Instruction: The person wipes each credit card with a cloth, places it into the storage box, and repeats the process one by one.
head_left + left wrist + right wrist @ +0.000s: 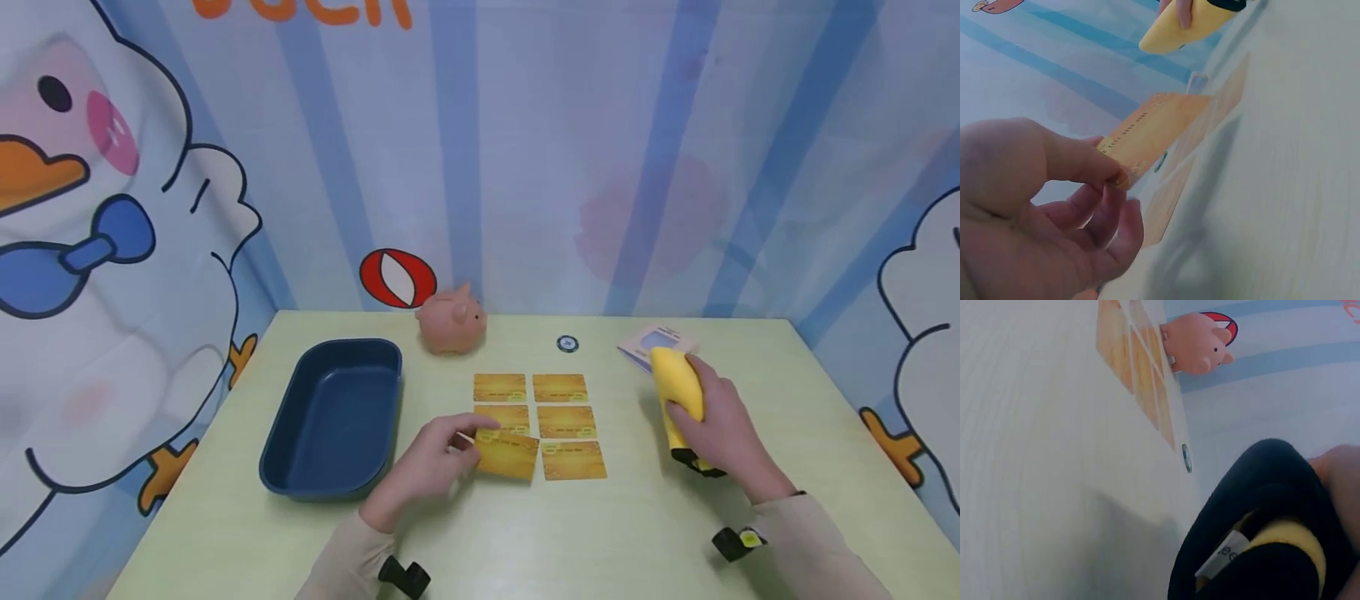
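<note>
My left hand (438, 454) pinches a gold bank-style card (507, 455) between thumb and fingers, tilted up above the table. Behind it, several matching gold cards (566, 422) lie flat in two columns; the held card partly covers one of them in the head view. In the left wrist view the thumb presses the near corner of the held card (1157, 125). At the right, my right hand (723, 412) grips a soft yellow cloth article (678, 387) with black trim. Its black-edged opening (1266, 487) shows a white label inside in the right wrist view.
A dark blue tray (390, 467) stands on the left of the table. Toward the back are a pink piggy bank (452, 321), a small round chip (567, 343) and a pale folded card (637, 343), partly behind the yellow article. A printed curtain hangs behind the table.
</note>
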`<action>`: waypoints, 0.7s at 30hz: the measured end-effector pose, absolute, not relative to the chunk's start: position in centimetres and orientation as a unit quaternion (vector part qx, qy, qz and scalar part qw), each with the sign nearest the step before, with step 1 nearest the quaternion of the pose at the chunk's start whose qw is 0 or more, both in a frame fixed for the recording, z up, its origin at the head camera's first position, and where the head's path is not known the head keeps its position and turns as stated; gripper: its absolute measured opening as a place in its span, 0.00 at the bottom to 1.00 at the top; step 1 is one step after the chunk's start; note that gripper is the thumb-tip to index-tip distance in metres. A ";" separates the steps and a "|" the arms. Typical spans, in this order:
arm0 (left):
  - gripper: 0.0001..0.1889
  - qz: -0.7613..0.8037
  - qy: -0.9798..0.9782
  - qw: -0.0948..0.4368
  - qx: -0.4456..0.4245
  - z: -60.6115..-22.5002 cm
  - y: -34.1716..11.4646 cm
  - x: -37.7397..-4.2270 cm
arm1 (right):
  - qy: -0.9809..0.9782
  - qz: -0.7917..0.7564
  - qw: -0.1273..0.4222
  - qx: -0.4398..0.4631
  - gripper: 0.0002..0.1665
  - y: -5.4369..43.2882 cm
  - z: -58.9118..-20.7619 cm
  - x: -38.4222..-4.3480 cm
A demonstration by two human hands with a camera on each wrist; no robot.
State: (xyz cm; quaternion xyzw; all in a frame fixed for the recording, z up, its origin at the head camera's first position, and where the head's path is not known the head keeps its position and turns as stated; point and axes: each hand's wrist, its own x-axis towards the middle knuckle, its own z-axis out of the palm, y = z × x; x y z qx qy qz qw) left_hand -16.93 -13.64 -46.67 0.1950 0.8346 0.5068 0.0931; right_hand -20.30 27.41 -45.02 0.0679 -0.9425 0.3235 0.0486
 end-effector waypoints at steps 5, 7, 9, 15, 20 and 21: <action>0.22 0.561 0.807 0.082 0.166 -46.3 -13.0 -17.2 | -0.931 0.334 0.087 0.121 0.46 26.3 -44.4 -20.5; 0.23 0.580 0.796 0.077 0.155 -46.2 -12.5 -17.4 | -0.925 0.340 0.103 0.136 0.46 25.9 -44.4 -20.4; 0.23 0.600 0.784 0.078 0.138 -46.1 -11.9 -17.8 | -0.918 0.349 0.116 0.147 0.46 25.5 -44.3 -20.4; 0.22 0.663 0.740 0.079 0.081 -45.8 -10.5 -18.8 | -0.902 0.370 0.137 0.174 0.47 23.8 -43.3 -20.4; 0.23 0.681 0.725 0.080 0.070 -45.2 -9.8 -19.5 | -0.890 0.386 0.141 0.195 0.46 22.2 -42.6 -20.6; 0.24 0.682 0.723 0.083 0.070 -45.1 -9.7 -19.6 | -0.888 0.389 0.142 0.200 0.46 21.8 -42.4 -20.7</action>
